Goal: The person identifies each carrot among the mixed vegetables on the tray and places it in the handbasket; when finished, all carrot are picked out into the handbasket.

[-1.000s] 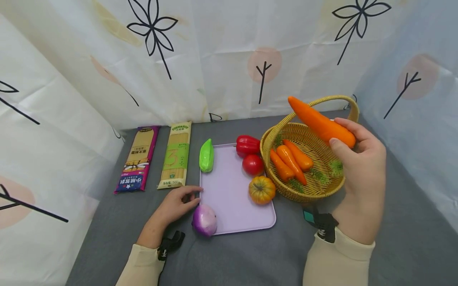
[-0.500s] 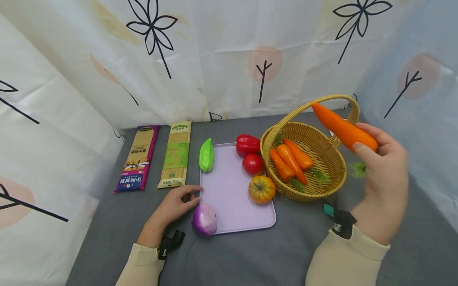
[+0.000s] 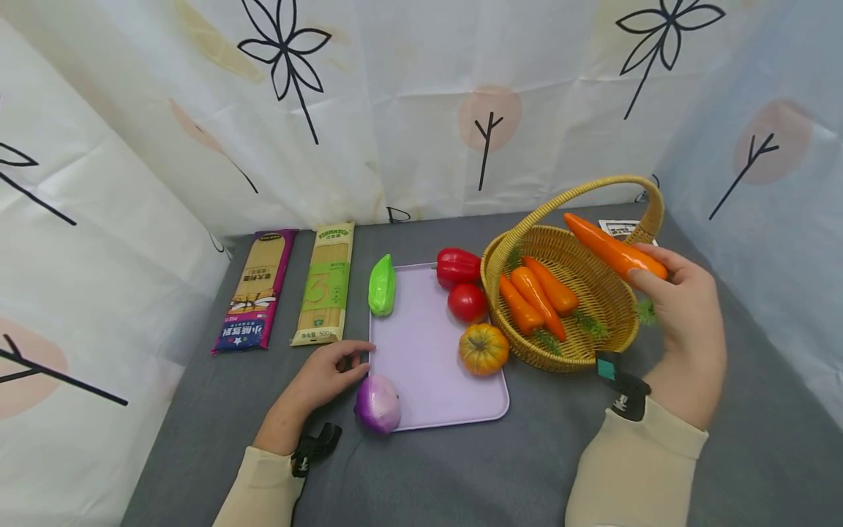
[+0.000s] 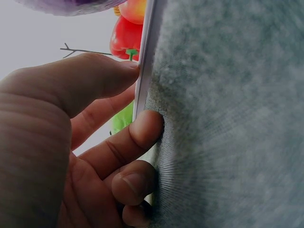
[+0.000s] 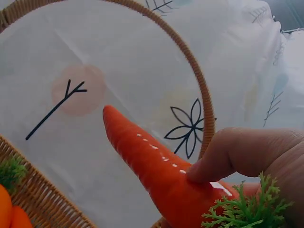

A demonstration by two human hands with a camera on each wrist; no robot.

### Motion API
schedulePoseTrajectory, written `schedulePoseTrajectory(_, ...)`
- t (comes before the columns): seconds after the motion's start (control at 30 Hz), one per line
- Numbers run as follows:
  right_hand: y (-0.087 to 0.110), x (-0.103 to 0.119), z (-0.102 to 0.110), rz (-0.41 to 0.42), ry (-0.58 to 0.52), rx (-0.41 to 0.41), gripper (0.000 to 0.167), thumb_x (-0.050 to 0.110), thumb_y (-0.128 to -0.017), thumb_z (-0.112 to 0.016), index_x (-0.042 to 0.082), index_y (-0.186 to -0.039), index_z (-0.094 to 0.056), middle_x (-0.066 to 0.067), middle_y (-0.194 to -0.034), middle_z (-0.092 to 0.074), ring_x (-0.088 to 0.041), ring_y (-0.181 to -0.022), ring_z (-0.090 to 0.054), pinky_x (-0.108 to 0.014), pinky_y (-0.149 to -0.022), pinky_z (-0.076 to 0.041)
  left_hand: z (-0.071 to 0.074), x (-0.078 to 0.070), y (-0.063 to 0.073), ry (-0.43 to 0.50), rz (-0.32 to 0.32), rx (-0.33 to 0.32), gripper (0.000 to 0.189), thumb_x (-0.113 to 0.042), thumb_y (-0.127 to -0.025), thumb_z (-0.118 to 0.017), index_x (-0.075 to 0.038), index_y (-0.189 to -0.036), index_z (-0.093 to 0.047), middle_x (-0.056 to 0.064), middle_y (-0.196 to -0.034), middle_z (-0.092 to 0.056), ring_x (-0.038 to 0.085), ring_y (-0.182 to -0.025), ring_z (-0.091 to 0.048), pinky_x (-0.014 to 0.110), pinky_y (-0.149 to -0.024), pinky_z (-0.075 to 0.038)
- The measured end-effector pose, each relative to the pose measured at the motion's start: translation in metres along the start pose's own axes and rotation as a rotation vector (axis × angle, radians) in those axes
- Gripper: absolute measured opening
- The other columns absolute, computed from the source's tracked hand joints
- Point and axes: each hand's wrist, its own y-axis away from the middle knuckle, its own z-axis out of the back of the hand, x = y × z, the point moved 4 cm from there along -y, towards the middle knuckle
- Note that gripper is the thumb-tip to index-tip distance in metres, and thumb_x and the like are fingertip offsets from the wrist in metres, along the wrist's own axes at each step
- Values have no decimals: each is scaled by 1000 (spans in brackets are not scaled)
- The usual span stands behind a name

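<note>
My right hand point(image 3: 688, 322) pinches an orange carrot point(image 3: 609, 245) between thumb and fingers over the right side of a wicker basket point(image 3: 609, 344). The carrot's tip points up and left under the handle; its green fronds point(image 5: 249, 204) hang beside the hand in the right wrist view. Inside the basket lie 3 more carrots point(image 3: 536, 296). My left hand point(image 3: 326, 377) rests at the left edge of a lilac tray point(image 3: 421, 366), fingers loosely bent, thumb tip point(image 4: 126, 69) at the rim. Just below that hand, a purple onion point(image 3: 377, 404) sits on the tray's near-left corner.
On the tray's edges lie a green vegetable point(image 3: 382, 285), a red bell pepper point(image 3: 457, 268), a tomato point(image 3: 467, 303) and a small pumpkin point(image 3: 484, 350). Two noodle packs point(image 3: 255, 289) lie at the left. A printed card point(image 3: 617, 228) lies behind the basket. Patterned curtains point(image 3: 421, 110) enclose the table.
My right hand carried the carrot right, past the basket's rim, then back left and lower toward the basket. My left hand stayed at the tray's edge.
</note>
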Motion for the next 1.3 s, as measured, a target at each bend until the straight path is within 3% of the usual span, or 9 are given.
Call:
schedulePoseTrajectory(0.17, -14, -15, -15, -43, 146, 71, 56, 31, -103, -60, 6, -152, -48, -10, -141, -49, -14, -112, -47, -18, -86, -41, 0, 0, -1, -3, -6, -3, 32, -20, -94, -76, -19, -126, -72, -8, -84, -57, 15, -79, -53, 30, -68, -44)
schedulePoseTrajectory(0.4, -26, -28, -30, -84, 320, 137, 64, 41, -103, -58, 9, -156, -42, -26, -150, -44, -33, -118, -47, -31, -81, -43, -1, -1, -1, -6, -11, -6, 32, -20, -94, -76, -19, -126, -72, -8, -84, -57, 15, -79, -53, 30, -68, -44)
schedulePoseTrajectory(0.77, -35, -36, -47, -49, 441, 192, 58, 30, -105, -58, 1, -153, -44, -32, -148, -45, -46, -129, -44, -58, -105, -36, -1, -1, -1, 2, -11, -7, 31, -20, -94, -76, -19, -125, -72, -8, -84, -57, 15, -79, -53, 30, -68, -44)
schedulePoseTrajectory(0.97, -40, -40, -52, -58, 503, 195, 56, 25, -104, -59, 0, -152, -45, -33, -150, -42, -49, -135, -41, -62, -109, -33, -2, -1, 0, 6, -9, -8, 31, -20, -94, -76, -19, -125, -72, -8, -84, -56, 15, -80, -53, 30, -68, -45)
schedulePoseTrajectory(1.3, -41, -48, -60, -48, 592, 402, 59, 9, -99, -52, -8, -153, -36, -37, -147, -39, -50, -126, -42, -64, -107, -33, -2, -1, 1, 6, -1, -11, 31, -20, -94, -76, -19, -126, -72, -8, -84, -57, 15, -80, -53, 30, -69, -45)
